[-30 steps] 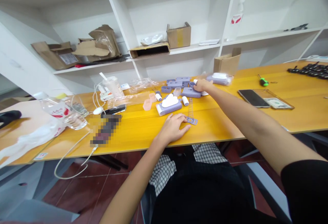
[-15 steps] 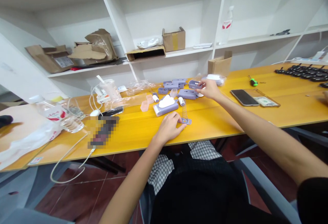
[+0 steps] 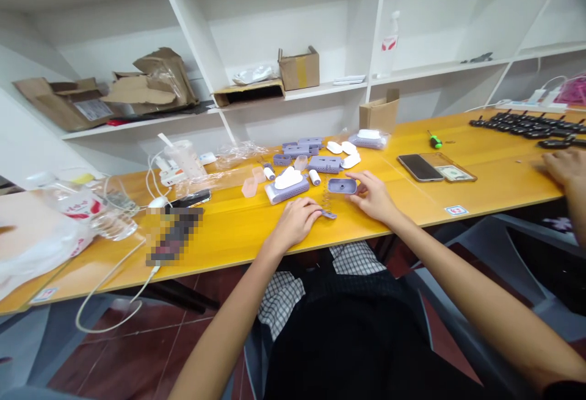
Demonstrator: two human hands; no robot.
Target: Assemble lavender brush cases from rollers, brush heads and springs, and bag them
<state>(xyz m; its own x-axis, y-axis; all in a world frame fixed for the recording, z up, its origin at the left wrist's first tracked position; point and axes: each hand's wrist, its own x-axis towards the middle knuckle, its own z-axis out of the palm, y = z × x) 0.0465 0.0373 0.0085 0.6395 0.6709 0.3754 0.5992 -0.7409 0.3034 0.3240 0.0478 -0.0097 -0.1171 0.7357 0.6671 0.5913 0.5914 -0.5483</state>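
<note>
My left hand (image 3: 296, 223) is closed on the edge of a small flat purple plastic plate (image 3: 328, 214), low over the table's front. A thin coil spring (image 3: 326, 197) stands up from that plate. Just to the right, my right hand (image 3: 376, 200) grips an open purple plastic shell (image 3: 342, 187) by its right end, its hollow facing me. Beyond my hands lie a purple case with a white cloud-shaped piece (image 3: 289, 181), a white roller (image 3: 314, 177), a perforated purple case (image 3: 325, 164) and several white caps (image 3: 351, 160).
Pinkish clear trays (image 3: 250, 187), a phone (image 3: 419, 167) and a green screwdriver (image 3: 434, 141) lie on the yellow table (image 3: 238, 238). Bottles, cables and a cup (image 3: 187, 159) crowd the left. Another person's hand (image 3: 565, 168) rests at far right, near rows of black parts (image 3: 526, 125).
My right hand has brought the purple shell from the back of the table towards me, beside my left hand. The left hand's plate has tilted. Another person's hand shows more at right.
</note>
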